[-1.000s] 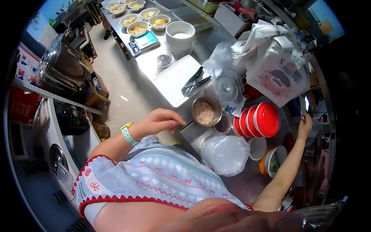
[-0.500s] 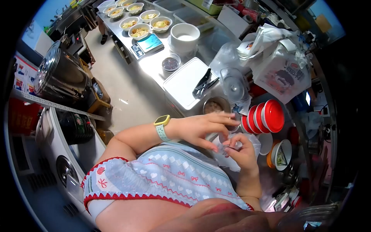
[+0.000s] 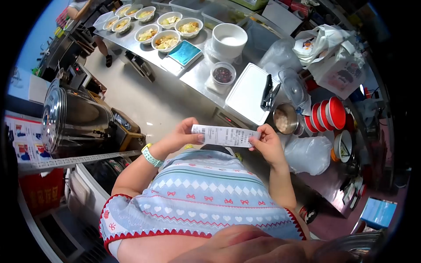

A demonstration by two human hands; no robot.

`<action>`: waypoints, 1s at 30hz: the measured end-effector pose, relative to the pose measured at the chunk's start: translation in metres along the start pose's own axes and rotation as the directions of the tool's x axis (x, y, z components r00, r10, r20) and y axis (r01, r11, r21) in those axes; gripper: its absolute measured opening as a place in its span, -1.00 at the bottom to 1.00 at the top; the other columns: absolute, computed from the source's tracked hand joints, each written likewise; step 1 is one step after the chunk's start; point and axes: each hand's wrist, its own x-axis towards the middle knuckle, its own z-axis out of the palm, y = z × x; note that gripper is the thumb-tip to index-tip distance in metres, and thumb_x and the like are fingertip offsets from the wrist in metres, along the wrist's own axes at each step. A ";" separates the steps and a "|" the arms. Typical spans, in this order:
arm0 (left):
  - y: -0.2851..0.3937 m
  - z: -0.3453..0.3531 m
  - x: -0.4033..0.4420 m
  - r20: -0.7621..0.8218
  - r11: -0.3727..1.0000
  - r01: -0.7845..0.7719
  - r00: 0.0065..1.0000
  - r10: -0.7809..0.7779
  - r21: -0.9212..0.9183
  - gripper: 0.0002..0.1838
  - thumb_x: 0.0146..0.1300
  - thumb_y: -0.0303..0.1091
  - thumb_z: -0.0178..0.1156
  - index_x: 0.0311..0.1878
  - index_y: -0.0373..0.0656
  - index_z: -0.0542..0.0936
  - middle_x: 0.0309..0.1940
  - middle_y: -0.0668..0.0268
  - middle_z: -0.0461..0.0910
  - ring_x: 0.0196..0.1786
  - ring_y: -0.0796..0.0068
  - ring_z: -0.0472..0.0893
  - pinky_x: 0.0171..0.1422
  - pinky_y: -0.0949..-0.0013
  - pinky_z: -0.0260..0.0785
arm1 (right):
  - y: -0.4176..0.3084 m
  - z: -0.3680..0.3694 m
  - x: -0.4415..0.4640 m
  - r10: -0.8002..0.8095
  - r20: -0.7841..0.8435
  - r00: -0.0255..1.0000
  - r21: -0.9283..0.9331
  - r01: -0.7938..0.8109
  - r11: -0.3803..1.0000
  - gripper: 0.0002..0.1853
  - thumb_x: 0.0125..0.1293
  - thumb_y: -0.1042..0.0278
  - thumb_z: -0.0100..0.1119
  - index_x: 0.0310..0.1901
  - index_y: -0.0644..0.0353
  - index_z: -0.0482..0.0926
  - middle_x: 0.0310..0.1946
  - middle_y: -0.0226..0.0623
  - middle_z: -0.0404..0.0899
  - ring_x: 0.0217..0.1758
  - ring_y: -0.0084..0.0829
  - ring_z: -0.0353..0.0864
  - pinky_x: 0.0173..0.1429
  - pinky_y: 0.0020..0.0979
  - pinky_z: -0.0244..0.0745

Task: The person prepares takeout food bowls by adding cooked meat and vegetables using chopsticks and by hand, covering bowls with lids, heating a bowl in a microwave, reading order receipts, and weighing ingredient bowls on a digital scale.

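Observation:
A printed paper receipt (image 3: 226, 136) is stretched between my two hands in front of my apron. My left hand (image 3: 183, 135), with a watch on its wrist, pinches the left end between thumb and fingers. The right end is gripped the same way by my right hand (image 3: 268, 143). Just right of that hand, a translucent plastic bag (image 3: 309, 154) lies on the counter. Above it are a metal bowl (image 3: 285, 118) with pale contents and a stack of red-lidded tubs (image 3: 335, 113). A white board (image 3: 247, 94) bears black-handled tools (image 3: 268, 93).
Several food-filled bowls (image 3: 166, 41) stand on the steel counter, near a scale (image 3: 186, 52), a white tub stack (image 3: 229, 40) and a cup of dark food (image 3: 222, 74). Printed bags (image 3: 340, 72) lie at right. A large steel pot (image 3: 79, 116) stands left. Another person (image 3: 79, 9) is far off.
My hands have come from over the right-hand counter by the plastic bag to in front of my body. They now hold a receipt, which did not show before. My view has shifted.

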 end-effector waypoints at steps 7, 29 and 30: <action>0.046 -0.066 -0.009 -0.075 0.963 -0.048 0.995 0.070 0.264 -0.79 0.18 -0.61 0.20 -0.10 -0.27 0.53 -0.23 0.26 0.57 -0.21 0.49 0.61 -0.10 0.42 0.56 | 0.013 0.051 0.022 0.034 0.073 0.997 -0.103 -0.027 0.994 -0.78 0.27 0.56 0.12 -0.05 0.26 0.49 -0.35 -0.43 0.51 -0.31 -0.64 0.54 -0.29 -0.55 0.59; 0.166 -0.115 0.136 0.319 0.223 -0.279 0.931 -0.175 0.934 -0.64 0.30 0.00 0.02 -0.37 -0.10 0.51 -0.51 0.09 0.56 -0.37 0.02 0.56 -0.33 0.07 0.38 | -0.061 0.103 0.223 -0.207 0.473 0.856 -0.538 0.467 0.702 -0.77 0.01 0.68 0.09 -0.34 0.16 0.65 -0.44 -0.30 0.53 -0.34 -0.34 0.55 -0.24 -0.42 0.43; 0.167 -0.129 0.138 0.332 0.220 -0.290 0.925 -0.187 0.931 -0.64 0.30 0.00 0.02 -0.37 -0.10 0.51 -0.51 0.09 0.56 -0.37 0.02 0.56 -0.33 0.07 0.38 | -0.063 0.105 0.227 -0.187 0.473 0.861 -0.575 0.462 0.675 -0.77 0.04 0.66 0.09 -0.32 0.14 0.66 -0.43 -0.29 0.53 -0.32 -0.32 0.55 -0.21 -0.41 0.45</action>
